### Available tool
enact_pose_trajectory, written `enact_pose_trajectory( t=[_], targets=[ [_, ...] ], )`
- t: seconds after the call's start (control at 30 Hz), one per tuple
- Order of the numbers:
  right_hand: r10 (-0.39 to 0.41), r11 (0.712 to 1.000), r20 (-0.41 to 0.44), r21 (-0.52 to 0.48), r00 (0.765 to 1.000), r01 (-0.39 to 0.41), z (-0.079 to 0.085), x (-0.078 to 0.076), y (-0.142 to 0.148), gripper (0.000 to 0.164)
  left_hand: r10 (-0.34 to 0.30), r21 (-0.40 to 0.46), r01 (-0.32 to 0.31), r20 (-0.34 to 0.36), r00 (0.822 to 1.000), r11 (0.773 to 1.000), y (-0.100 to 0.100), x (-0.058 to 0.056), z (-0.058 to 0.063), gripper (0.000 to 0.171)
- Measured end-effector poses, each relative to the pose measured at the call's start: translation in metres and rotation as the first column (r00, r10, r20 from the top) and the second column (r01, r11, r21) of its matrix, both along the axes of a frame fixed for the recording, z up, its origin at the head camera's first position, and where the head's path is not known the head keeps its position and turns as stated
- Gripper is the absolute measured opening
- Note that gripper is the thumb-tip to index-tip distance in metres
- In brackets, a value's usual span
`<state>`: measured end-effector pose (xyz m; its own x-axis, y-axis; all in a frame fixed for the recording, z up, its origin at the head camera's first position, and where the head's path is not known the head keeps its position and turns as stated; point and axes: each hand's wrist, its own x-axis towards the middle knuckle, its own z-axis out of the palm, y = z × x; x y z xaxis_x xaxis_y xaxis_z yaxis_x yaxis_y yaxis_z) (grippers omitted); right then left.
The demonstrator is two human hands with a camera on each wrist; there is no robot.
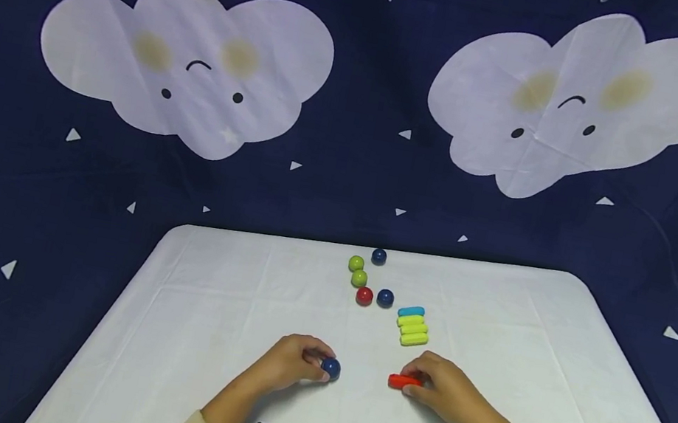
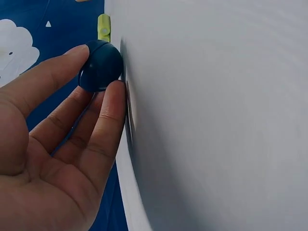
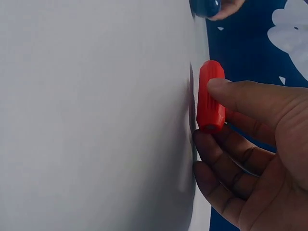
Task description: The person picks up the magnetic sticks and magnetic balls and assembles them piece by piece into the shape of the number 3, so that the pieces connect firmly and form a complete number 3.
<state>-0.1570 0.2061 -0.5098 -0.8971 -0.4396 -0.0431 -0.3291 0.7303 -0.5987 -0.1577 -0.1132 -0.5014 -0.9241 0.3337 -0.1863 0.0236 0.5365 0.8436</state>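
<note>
Between thumb and fingers, my left hand (image 1: 295, 364) pinches a dark blue ball (image 1: 331, 368) close over the white table. The left wrist view shows the thumb on one side of the blue ball (image 2: 102, 66) and fingertips on the other. My right hand (image 1: 444, 386) grips a short red ribbed cylinder (image 1: 404, 382), which lies sideways in the head view. In the right wrist view the thumb presses along the red cylinder (image 3: 210, 98), with the fingers behind and below it. A gap of table separates the two hands.
Beyond the hands sit two green balls (image 1: 359, 278), a red ball (image 1: 364, 296) and two dark blue balls (image 1: 385, 298). Right of them, a blue cylinder (image 1: 411, 312) and several yellow cylinders (image 1: 413, 339) lie in a row. A navy cloud-print cloth (image 1: 356, 192) hangs behind the white table (image 1: 217, 296).
</note>
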Motion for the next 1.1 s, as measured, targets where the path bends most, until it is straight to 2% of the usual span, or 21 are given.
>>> enact_pose_trajectory(
  t=[0.43, 0.67, 0.87, 1.1],
  targets=[
    [0.029, 0.999, 0.018, -0.017, 0.999, -0.029, 0.000, -0.001, -0.017, 0.017, 0.009, 0.000, -0.009, 0.027, 1.000, 1.000, 0.013, 0.000, 0.002, 0.032],
    [0.094, 0.994, -0.008, -0.058, 0.996, -0.094, 0.000, -0.002, -0.025, 0.017, -0.003, -0.011, 0.003, 0.008, 1.000, 1.000, 0.014, 0.000, 0.000, 0.031],
    [0.107, 0.992, -0.007, -0.063, 0.994, -0.107, 0.001, -0.003, -0.033, 0.017, -0.009, -0.032, 0.009, 0.021, 1.000, 0.999, 0.015, 0.000, 0.000, 0.034],
    [0.129, 0.989, -0.027, -0.072, 0.991, -0.131, -0.002, -0.005, -0.038, 0.017, -0.010, -0.007, 0.010, 0.039, 0.999, 1.000, 0.018, 0.002, 0.001, 0.033]
  ],
)
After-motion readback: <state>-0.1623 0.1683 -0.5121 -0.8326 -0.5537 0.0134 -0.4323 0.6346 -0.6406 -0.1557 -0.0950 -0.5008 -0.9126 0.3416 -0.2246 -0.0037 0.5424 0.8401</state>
